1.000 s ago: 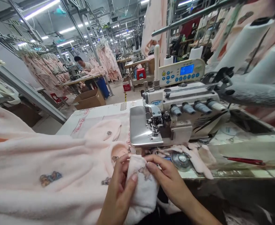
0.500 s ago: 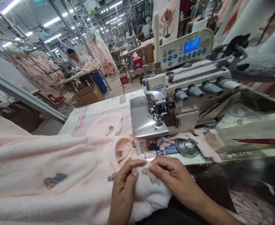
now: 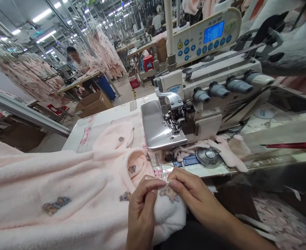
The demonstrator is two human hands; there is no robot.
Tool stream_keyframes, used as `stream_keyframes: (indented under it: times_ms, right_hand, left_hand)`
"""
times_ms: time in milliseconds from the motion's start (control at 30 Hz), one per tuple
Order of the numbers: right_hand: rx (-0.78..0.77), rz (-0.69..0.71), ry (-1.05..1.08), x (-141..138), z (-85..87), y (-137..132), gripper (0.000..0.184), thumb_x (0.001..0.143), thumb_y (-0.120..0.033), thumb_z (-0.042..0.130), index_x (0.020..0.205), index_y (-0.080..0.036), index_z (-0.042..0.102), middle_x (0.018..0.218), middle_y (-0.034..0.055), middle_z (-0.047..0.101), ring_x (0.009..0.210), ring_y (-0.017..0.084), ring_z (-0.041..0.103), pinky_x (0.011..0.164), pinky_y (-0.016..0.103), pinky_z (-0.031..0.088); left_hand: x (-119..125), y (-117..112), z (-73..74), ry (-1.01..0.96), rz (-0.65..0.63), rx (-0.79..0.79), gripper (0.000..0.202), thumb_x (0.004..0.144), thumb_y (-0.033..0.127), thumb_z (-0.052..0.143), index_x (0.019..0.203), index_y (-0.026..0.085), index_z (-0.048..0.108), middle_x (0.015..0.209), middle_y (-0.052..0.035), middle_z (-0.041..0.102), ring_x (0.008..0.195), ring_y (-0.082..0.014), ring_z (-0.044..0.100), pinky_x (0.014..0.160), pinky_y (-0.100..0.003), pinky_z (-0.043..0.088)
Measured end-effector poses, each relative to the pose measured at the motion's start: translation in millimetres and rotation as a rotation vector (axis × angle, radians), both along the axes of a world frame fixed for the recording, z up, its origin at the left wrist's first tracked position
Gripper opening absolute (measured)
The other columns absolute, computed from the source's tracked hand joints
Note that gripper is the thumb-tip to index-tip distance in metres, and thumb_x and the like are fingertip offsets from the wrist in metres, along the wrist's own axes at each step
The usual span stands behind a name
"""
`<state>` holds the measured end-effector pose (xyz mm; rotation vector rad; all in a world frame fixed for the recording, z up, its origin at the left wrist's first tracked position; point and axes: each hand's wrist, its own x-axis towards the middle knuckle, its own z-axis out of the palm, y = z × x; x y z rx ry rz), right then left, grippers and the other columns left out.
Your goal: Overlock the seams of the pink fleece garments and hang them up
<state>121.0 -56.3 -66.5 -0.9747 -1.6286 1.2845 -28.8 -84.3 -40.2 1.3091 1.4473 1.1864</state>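
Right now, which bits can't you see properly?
Head view: part of the pinched cloth, hidden by the left hand and right hand.
Head view: the right end of the red tool, cut off by the picture's edge.
Head view: what the blue screen says, too small and blurry.

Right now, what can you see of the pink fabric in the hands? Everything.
The pink fabric looks soft and fleecy, with small brown and blue-grey printed figures. It spreads in loose folds, left of the sewing machine, running out of view at the left and bottom. A rounded, rolled opening shows near the machine. The left hand and right hand pinch one end, close together; the pinched edge is mostly hidden.
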Motion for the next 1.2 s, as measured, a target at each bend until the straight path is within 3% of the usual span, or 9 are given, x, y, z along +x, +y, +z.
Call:
stream_keyframes:
  times_ms: [133, 300, 700, 833, 1200]
  right_hand:
    - [-0.002, 0.018, -0.021, -1.7, 0.0, -2.8, 0.026, 0.097, -0.03, 0.037, 0.076, -0.02, 0.05, 0.07, -0.002, 0.05, 0.066, 0.012, 0.049, 0.061, 0.023, 0.036]
    - [0.028, 0.039, -0.011, -1.0, 0.0, -5.5, 0.024, 0.097, -0.028, 0.038, 0.079, -0.021, 0.051, 0.072, -0.0019, 0.052, 0.068, 0.012, 0.049, 0.063, 0.023, 0.035]
    - [-0.127, -0.004, 0.065, -2.6, -2.4, -5.0, 0.03, 0.095, -0.034, 0.04, 0.07, -0.02, 0.047, 0.067, -0.0027, 0.047, 0.064, 0.012, 0.044, 0.059, 0.023, 0.035]
    - [-0.167, -0.009, 0.114, -3.8, -2.7, -5.6, 0.031, 0.094, -0.037, 0.041, 0.069, -0.02, 0.046, 0.066, -0.0028, 0.045, 0.064, 0.012, 0.043, 0.059, 0.022, 0.034]
    - [-0.296, -0.027, 0.081, -2.1, 2.1, -7.2, 0.008, 0.084, -0.026, 0.053, 0.079, -0.02, 0.056, 0.074, -0.0018, 0.053, 0.068, 0.013, 0.049, 0.059, 0.022, 0.04]
  left_hand:
    - [2.0, 1.9, -1.9, -0.013, 0.005, -0.009, 0.02, 0.082, 0.021, 0.052, 0.079, 0.021, 0.072, 0.078, -0.0012, 0.068, 0.076, -0.0148, 0.061, 0.071, -0.022, 0.046]
    - [4.2, 4.0, -4.8, 0.016, 0.069, 0.029, 0.005, 0.071, 0.021, 0.069, 0.075, 0.021, 0.072, 0.072, -0.0007, 0.069, 0.072, -0.0142, 0.062, 0.067, -0.021, 0.049]
    - [7.2, 4.8, -8.3, -0.128, 0.092, -0.129, 0.017, 0.067, 0.021, 0.071, 0.084, 0.018, 0.073, 0.079, -0.0037, 0.072, 0.074, -0.0166, 0.066, 0.065, -0.023, 0.053]
    - [8.0, 3.8, -8.7, -0.126, 0.111, -0.134, 0.019, 0.066, 0.022, 0.072, 0.085, 0.018, 0.074, 0.082, -0.005, 0.073, 0.079, -0.0191, 0.068, 0.072, -0.026, 0.054]
    - [9.0, 2.3, -15.8, -0.273, 0.19, -0.272, 0.032, 0.063, 0.03, 0.077, 0.092, 0.018, 0.07, 0.094, -0.0048, 0.073, 0.088, -0.0186, 0.067, 0.075, -0.024, 0.053]
